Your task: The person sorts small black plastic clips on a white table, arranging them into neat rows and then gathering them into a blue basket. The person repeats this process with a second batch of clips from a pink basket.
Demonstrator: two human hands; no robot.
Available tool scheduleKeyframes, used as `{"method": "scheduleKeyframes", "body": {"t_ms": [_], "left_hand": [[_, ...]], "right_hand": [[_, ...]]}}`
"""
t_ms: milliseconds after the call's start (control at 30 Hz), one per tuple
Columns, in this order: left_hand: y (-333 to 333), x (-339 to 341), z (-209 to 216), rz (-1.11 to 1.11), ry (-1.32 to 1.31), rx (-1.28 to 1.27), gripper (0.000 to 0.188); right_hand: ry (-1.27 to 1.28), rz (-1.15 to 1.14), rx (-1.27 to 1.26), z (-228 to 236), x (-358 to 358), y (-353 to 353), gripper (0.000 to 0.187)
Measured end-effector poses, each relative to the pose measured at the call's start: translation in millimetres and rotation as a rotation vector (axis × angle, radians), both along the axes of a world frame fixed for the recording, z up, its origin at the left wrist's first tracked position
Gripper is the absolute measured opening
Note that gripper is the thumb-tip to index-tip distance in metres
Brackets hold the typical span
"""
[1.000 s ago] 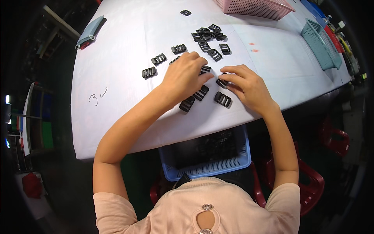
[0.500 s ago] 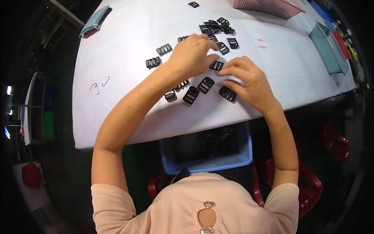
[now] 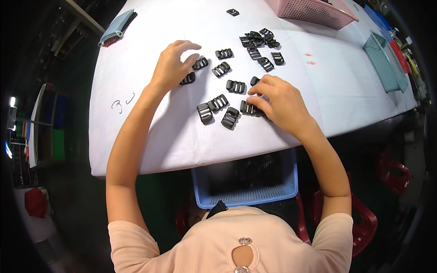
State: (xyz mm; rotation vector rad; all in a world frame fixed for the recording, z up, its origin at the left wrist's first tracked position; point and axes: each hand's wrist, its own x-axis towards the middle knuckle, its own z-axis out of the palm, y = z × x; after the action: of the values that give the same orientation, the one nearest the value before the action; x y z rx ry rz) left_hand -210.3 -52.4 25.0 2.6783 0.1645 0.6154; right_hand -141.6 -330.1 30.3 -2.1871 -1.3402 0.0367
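Black plastic strap buckles with slots lie spread over the white-covered table. My left hand [image 3: 172,66] is open, thumb apart from the outstretched fingers, beside a buckle [image 3: 200,63] and over the edge of another buckle [image 3: 187,78]. My right hand [image 3: 283,101] is open with bent fingers; its thumb is at a buckle [image 3: 248,108] and its fingertips overlap a second buckle [image 3: 255,81]. What lies under the right palm is partly hidden. Between the hands sit a buckle [image 3: 236,86] and a buckle [image 3: 221,69]. Nearer me are a tilted buckle [image 3: 230,118] and a touching pair [image 3: 211,108].
A heap of buckles [image 3: 257,39] lies farther back. Beyond it stands a pink basket [image 3: 314,12]; a teal basket [image 3: 385,63] is at the right. A blue basket [image 3: 246,198] with dark contents sits below the table edge. A folded blue cloth item [image 3: 117,28] lies far left.
My left hand has moved left, away from the middle, uncovering several buckles. My right hand has shifted slightly toward me and left. Some buckles near the hands now lie in different places.
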Motion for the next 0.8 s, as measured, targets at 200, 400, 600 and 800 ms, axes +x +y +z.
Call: {"method": "scheduleKeyframes", "body": {"t_ms": [200, 400, 600, 800], "left_hand": [[-47.3, 55.0, -4.1, -0.244, -0.060, -0.050, 0.021], [-83.6, 86.2, -19.0, -0.309, -0.044, 0.098, 0.024], [-76.4, 83.3, 0.8, -0.323, -0.005, 0.033, 0.026], [-68.9, 119.7, 9.5, -0.245, -0.074, 0.019, 0.031]], "right_hand": [[-0.358, -0.174, 0.107, -20.3, 58.5, 11.9, 0.016], [0.220, -0.195, 0.048, -2.6, 57.6, 1.6, 0.022], [0.311, -0.217, -0.036, 3.0, 76.4, -16.4, 0.028], [-0.226, -0.259, -0.048, -25.0, 96.1, -5.4, 0.028]]}}
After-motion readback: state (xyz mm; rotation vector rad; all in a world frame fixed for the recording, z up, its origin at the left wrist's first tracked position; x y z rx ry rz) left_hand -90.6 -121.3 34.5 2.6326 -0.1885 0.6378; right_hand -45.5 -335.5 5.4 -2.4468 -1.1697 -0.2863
